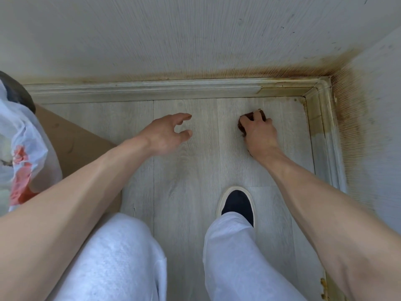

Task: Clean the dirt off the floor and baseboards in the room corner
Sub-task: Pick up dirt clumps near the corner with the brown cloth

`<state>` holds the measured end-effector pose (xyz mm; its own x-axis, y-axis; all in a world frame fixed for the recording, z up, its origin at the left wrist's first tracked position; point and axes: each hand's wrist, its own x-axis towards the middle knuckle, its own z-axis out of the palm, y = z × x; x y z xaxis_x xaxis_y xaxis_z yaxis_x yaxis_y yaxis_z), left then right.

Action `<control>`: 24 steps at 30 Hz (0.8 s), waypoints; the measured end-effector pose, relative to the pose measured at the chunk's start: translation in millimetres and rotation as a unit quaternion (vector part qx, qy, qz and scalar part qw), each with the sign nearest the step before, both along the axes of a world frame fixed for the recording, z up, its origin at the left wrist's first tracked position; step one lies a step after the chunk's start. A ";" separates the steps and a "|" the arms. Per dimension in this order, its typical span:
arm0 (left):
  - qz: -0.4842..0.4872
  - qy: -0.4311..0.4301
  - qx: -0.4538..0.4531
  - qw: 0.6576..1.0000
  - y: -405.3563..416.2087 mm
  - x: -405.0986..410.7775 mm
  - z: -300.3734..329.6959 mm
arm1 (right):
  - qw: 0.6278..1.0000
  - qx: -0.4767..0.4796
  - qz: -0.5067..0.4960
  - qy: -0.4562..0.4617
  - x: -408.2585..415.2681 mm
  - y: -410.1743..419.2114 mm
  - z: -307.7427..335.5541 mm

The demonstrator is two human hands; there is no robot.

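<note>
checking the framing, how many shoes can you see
1. The shoe is dark with a white rim, on the floor below the right hand. The other foot is hidden, probably under the left leg.

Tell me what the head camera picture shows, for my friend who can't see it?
A crouching person's right hand presses a brown sponge on the pale wood floor near a room corner, while the left hand hovers open beside it. Brown grime stains the baseboards and the wall above them.

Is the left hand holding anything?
No, the left hand hovers empty with loosely spread fingers, while only the right hand grips the brown sponge.
</note>
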<state>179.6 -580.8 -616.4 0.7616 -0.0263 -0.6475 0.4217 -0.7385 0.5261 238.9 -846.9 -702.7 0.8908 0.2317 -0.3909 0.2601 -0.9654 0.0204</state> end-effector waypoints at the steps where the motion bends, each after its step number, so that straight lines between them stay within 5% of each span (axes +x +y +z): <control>1: 0.004 -0.002 -0.001 1.000 0.9 -1.1 1.3 | 1.000 0.001 -0.001 -0.001 0.5 1.0 0.0; 13: 0.014 -0.040 -0.017 0.999 3.4 -12.2 23.8 | 0.947 0.293 -0.123 -0.049 -0.9 -40.3 10.3; 24: 0.145 -0.160 -0.115 0.970 -0.6 -29.5 72.3 | 0.744 0.590 -0.314 -0.020 -31.2 -34.3 99.8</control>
